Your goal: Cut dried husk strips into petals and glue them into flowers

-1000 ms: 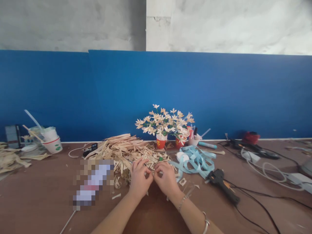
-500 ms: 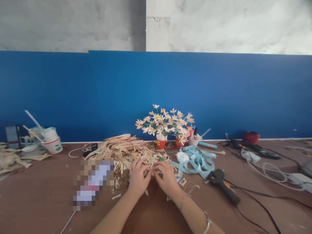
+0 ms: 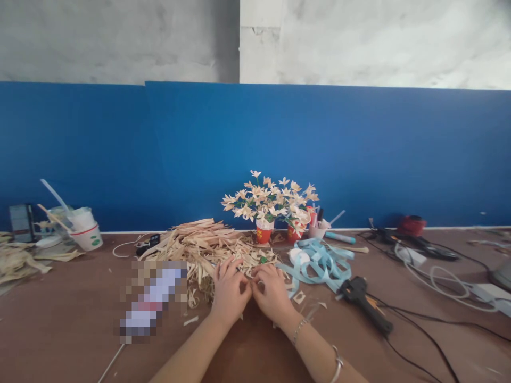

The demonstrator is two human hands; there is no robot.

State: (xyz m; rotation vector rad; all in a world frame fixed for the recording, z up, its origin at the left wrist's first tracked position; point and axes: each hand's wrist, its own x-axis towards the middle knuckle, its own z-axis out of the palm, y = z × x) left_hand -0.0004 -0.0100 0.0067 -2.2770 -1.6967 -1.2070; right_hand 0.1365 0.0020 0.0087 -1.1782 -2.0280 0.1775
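My left hand [image 3: 230,291] and my right hand [image 3: 272,292] meet at the fingertips just in front of a heap of dry pale husk strips [image 3: 203,239]. Thumb and forefinger of each are pinched together. Whatever lies between them is too small or hidden to make out. Behind the hands, pale husk flowers [image 3: 267,197] rise from a red paper cup [image 3: 264,232], with a second red cup [image 3: 294,233] to its right. Light blue ribbon [image 3: 325,266] lies in loose loops right of my right hand.
A black glue gun [image 3: 365,306] with its cord lies at the right. Further right are white and black cables and a power strip [image 3: 493,297]. A pixelated phone-like object [image 3: 154,303] is at the left; a white tub [image 3: 87,236] holding sticks stands behind it.
My hands have come slightly closer, and their fingertips now touch where a small gap showed before. The objects on the table have not moved.
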